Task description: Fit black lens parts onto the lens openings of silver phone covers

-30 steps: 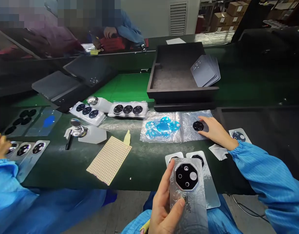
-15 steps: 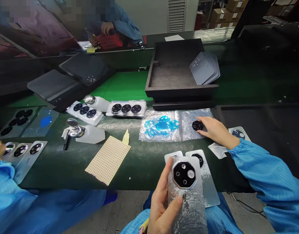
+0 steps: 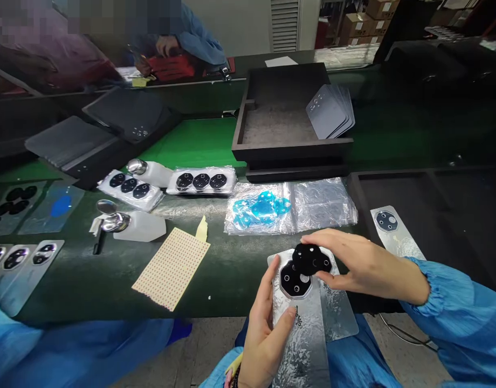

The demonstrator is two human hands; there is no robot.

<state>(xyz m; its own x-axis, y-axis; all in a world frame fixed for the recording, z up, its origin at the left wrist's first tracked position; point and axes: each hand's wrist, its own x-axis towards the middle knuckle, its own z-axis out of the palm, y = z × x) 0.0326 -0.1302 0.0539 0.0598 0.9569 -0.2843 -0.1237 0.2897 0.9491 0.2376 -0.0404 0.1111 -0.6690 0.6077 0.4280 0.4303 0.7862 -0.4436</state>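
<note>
My left hand (image 3: 264,334) grips a silver phone back cover (image 3: 302,328) upright near the table's front edge; its black octagonal camera plate (image 3: 293,280) faces me. My right hand (image 3: 361,264) pinches a black octagonal lens piece (image 3: 310,260) and holds it just above and right of that plate, partly overlapping it. Two more silver covers (image 3: 337,312) lie flat under the held one. Beyond my hands lies a clear plastic sheet (image 3: 324,202) with blue film tabs (image 3: 258,208) on its left half.
A black tray (image 3: 288,151) with a fan of grey covers (image 3: 331,116) sits behind. A perforated tan sheet (image 3: 172,267), white dispenser bottles (image 3: 132,223) and packs of black lenses (image 3: 201,181) lie to the left. Another cover (image 3: 393,231) rests right. People in blue sleeves work nearby.
My right hand lifted the black lens piece off the plastic sheet and brought it down to the held cover's camera plate. The view shifted slightly right.
</note>
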